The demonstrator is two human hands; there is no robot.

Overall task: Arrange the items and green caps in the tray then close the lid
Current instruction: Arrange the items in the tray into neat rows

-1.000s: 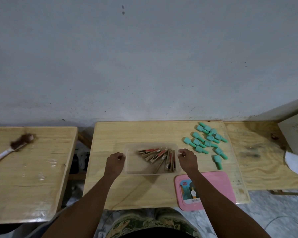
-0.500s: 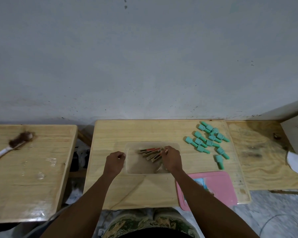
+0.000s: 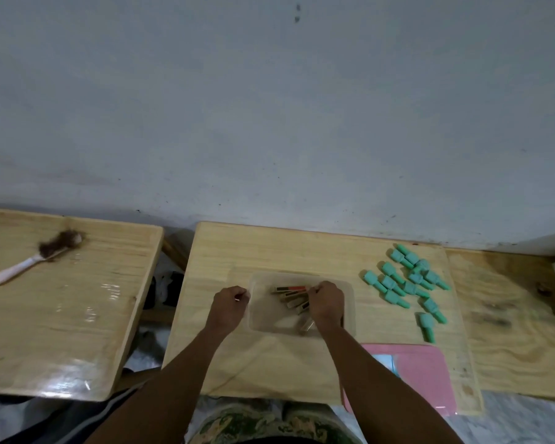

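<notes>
A clear plastic tray (image 3: 263, 325) sits on the middle wooden table and holds several brown and red stick-like items (image 3: 290, 296). My right hand (image 3: 326, 302) is inside the tray, fingers curled over the items and touching them; whether it grips one is hidden. My left hand (image 3: 229, 302) rests closed against the tray's left rim. Several green caps (image 3: 407, 286) lie scattered on the table to the right of the tray. The pink lid (image 3: 414, 376) lies flat at the front right, partly under my right forearm.
A brush with a white handle (image 3: 32, 261) lies on a separate wooden table to the left. Another wooden surface (image 3: 510, 315) adjoins on the right, with a white object at its edge. A grey wall stands right behind the tables.
My right hand left the tray's right rim and moved left into the tray onto the stick-like items. The left hand stayed at the left rim.
</notes>
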